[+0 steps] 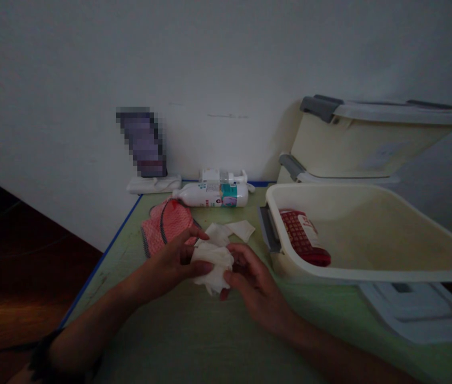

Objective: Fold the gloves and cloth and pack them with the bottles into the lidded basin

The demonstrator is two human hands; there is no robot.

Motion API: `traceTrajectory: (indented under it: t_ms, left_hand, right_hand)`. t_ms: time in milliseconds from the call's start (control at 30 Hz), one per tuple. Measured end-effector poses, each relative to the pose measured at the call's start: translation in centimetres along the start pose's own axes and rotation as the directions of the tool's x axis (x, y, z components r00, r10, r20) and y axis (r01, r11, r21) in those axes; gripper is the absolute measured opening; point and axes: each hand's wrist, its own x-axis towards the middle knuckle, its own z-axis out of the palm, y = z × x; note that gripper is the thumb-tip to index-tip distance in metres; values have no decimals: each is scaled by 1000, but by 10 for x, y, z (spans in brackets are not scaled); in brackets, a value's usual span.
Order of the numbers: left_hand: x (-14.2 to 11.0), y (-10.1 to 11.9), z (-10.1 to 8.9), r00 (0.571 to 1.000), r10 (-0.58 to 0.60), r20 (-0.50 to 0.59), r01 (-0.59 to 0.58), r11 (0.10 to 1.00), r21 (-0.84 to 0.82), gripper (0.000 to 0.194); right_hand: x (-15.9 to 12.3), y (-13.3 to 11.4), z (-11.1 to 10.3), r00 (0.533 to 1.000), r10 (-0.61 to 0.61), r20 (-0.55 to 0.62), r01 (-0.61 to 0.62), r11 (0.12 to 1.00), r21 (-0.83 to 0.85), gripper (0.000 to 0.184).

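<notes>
Between my two hands is a crumpled white tissue (215, 262), held above the table. My left hand (170, 266) pinches it from the left, thumb in front and fingers behind. On the other side my right hand (256, 285) grips its right edge, with the fingers partly hidden behind it. Just beyond lie more pieces of white tissue (242, 230) on the tabletop. A red-and-white checked cloth (170, 226) with dark trim lies behind my left hand.
A white bottle (214, 195) and a clear pump bottle (212, 176) lie near the wall. At right, an open cream bin (370, 229) holds a red package (304, 237). Lidded bins (354, 144) stack behind it. A phone (146, 144) stands on a white base (156, 184) at back left.
</notes>
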Motion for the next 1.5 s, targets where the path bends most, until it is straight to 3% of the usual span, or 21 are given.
traceTrajectory:
  t_ms: [100,233,533,633,767,900,1033,1133,1300,1500]
  left_hand:
    - [2,-2,2,999,7,-32,-8,1000,-22,33]
    - [4,-1,6,992,26,-127,-34,998,-62,28]
    - [-4,10,15,992,92,-83,-84,992,95,33]
    - [-3,11,13,992,79,-97,-65,988,141,22]
    - [-3,13,8,993,25,-116,-3,982,187,21]
    - [-4,11,6,999,20,-40,-14,989,146,18]
    - [-2,8,6,1000,22,18,-23,999,48,34]
    - [1,7,4,1000,-2,-10,3,999,33,41]
    - [1,7,-3,998,-18,-56,23,995,98,26]
    - [1,6,0,998,23,-65,-14,991,135,22]
  right_hand:
    - [-4,0,4,998,-53,-32,54,998,14,22]
    - [-3,-1,7,994,-84,-66,87,995,43,29]
    - [0,0,4,990,-86,-113,88,996,18,35]
    - [-1,2,0,995,-56,-77,52,997,-51,33]
    - [0,5,-2,995,-29,-96,26,999,-29,37]
    - [2,2,0,998,14,-58,-12,999,31,37]
    - [3,-4,2,997,29,-68,-26,998,55,34]
    - [3,-4,1,995,51,-82,-45,997,66,35]
    - [3,-2,1,999,41,12,-42,993,111,35]
    - [3,-1,0,999,40,-17,-38,996,79,32]
